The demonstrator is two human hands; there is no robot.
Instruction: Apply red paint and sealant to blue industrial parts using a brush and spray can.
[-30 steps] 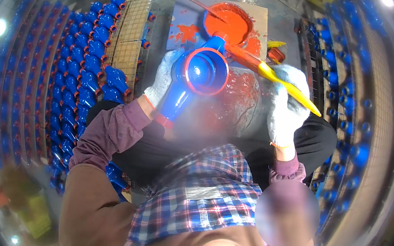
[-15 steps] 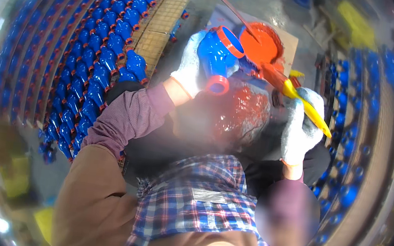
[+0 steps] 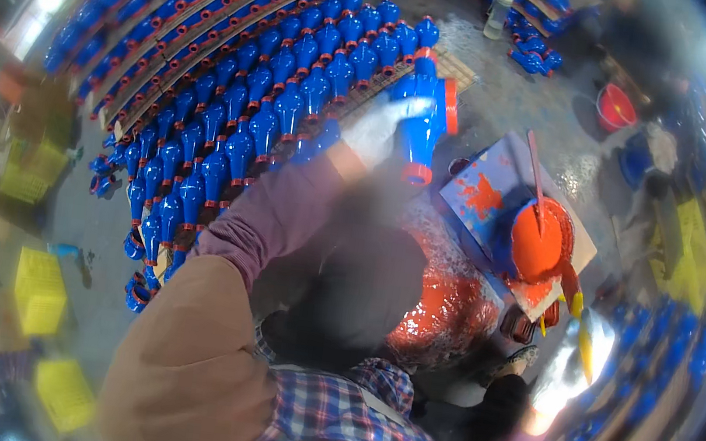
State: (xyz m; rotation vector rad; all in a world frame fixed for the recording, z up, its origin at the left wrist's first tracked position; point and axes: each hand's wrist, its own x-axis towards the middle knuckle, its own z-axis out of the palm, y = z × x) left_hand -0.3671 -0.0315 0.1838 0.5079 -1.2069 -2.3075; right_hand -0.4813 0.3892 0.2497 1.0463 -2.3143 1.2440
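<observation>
My gloved left hand (image 3: 374, 131) is closed around a blue valve body (image 3: 422, 132) with red-coated rims, held up in front of the rows of like parts. Its wide red rim faces right. My gloved right hand (image 3: 569, 366), washed out by glare, grips a paintbrush by its yellow handle (image 3: 585, 350). The brush's red-covered end lies beside a paint pot (image 3: 542, 248) filled with red-orange paint. A stick (image 3: 535, 164) leans in that pot. Below the held valve body stands a lumpy, red-smeared block (image 3: 447, 311).
Rows of blue valve bodies (image 3: 264, 121) lie on boards to the left. More blue parts (image 3: 620, 412) stand on boards at the right. A paint-stained board (image 3: 485, 188) lies under the pot. Farther off are a red bucket (image 3: 616, 107), a bottle (image 3: 498, 14) and yellow crates (image 3: 40, 292).
My view has turned left. My left hand has carried the valve body away from the smeared block to the rows on the left, tipping it. The brush stays in my right hand near the pot.
</observation>
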